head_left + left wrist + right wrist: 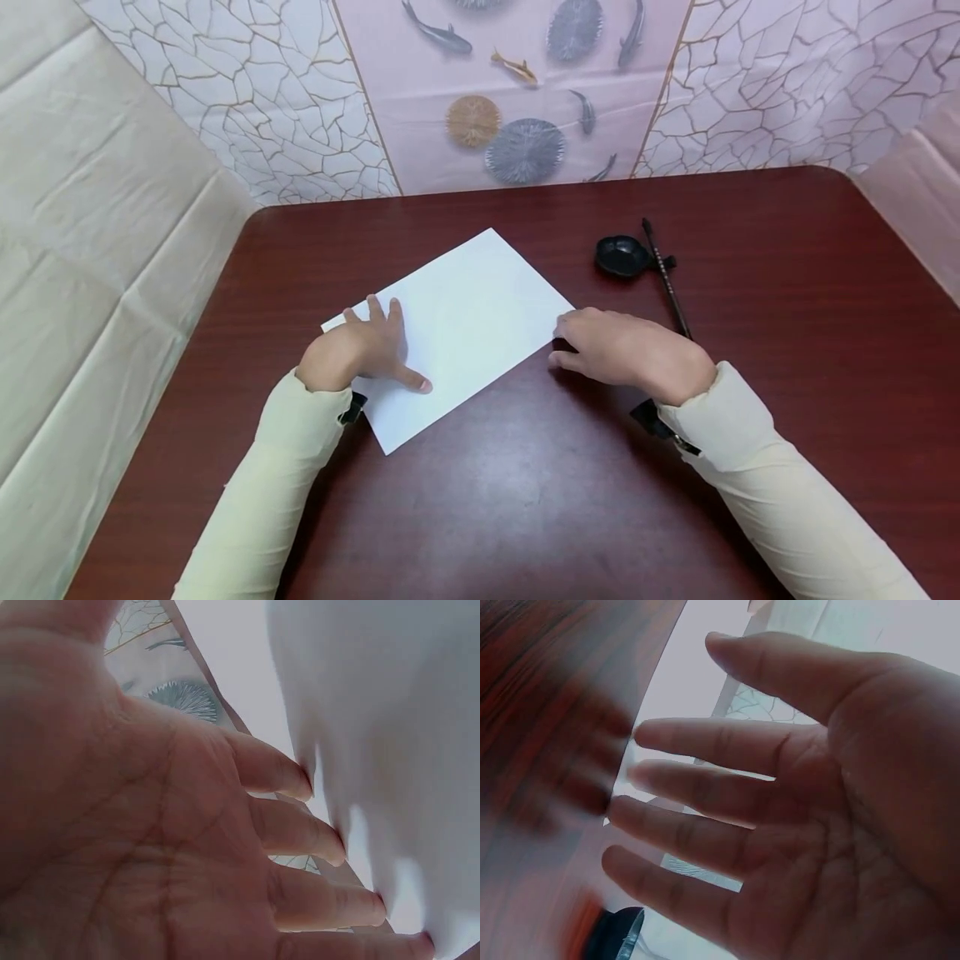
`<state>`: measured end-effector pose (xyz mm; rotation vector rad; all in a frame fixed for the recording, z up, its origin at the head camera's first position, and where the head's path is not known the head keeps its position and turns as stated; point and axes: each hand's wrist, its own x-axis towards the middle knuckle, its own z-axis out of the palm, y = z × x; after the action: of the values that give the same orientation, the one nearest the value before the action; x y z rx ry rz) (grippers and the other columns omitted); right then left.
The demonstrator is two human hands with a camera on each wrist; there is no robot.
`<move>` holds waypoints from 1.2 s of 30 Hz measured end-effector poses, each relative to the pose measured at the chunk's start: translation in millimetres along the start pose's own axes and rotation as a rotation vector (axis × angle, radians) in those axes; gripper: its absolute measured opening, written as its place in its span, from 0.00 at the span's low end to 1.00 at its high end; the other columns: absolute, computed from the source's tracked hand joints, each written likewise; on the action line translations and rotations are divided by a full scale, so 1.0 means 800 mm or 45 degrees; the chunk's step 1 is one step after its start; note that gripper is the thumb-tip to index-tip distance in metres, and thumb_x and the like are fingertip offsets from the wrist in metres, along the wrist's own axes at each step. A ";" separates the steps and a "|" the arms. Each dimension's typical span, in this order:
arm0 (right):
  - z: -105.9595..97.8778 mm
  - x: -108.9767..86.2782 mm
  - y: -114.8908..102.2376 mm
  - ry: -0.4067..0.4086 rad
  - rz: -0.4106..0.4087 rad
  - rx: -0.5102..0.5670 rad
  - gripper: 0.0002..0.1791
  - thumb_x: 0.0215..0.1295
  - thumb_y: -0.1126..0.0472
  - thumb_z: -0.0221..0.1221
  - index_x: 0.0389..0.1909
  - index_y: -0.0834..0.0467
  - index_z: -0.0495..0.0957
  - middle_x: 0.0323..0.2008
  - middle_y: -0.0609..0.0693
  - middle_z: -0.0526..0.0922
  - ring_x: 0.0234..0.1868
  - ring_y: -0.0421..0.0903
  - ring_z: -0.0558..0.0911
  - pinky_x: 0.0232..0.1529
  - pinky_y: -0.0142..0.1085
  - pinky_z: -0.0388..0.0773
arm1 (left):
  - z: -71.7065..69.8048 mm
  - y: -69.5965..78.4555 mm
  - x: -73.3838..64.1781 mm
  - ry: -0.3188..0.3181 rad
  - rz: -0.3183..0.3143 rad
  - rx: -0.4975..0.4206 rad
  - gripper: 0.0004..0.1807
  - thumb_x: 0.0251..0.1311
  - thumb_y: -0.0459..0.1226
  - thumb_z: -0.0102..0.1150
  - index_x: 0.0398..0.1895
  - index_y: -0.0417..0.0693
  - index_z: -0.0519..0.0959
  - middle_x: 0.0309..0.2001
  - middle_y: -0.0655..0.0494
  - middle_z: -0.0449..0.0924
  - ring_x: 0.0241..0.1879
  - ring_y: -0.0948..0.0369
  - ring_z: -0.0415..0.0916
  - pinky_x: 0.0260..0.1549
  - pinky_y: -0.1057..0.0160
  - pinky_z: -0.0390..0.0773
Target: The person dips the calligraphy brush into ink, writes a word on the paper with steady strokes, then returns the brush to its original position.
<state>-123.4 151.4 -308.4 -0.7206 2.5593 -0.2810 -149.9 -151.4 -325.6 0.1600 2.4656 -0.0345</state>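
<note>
Table [525, 517] | paper [480, 308] under left hand [369, 343] | right hand [626, 346] at corner

A plain white rectangular sheet of paper [468, 312] lies flat on the table [517, 500], its long edges slanting toward two o'clock. The left hand [365, 348] rests on it at nine o'clock, fingers spread toward twelve and thumb toward four. The right hand [626, 346] has its fingertips at the paper's three o'clock corner.
</note>
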 end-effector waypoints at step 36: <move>0.005 0.001 -0.002 0.032 -0.045 -0.035 0.23 0.79 0.52 0.60 0.66 0.61 0.77 0.64 0.63 0.76 0.63 0.61 0.78 0.63 0.56 0.75 | -0.009 -0.021 -0.002 0.090 0.007 -0.125 0.71 0.57 0.66 0.71 0.86 0.41 0.38 0.82 0.26 0.38 0.78 0.24 0.44 0.68 0.27 0.62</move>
<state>-121.6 149.4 -312.1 -0.7780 2.5812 -0.2682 -155.3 -167.6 -319.7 0.1275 2.5312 0.0961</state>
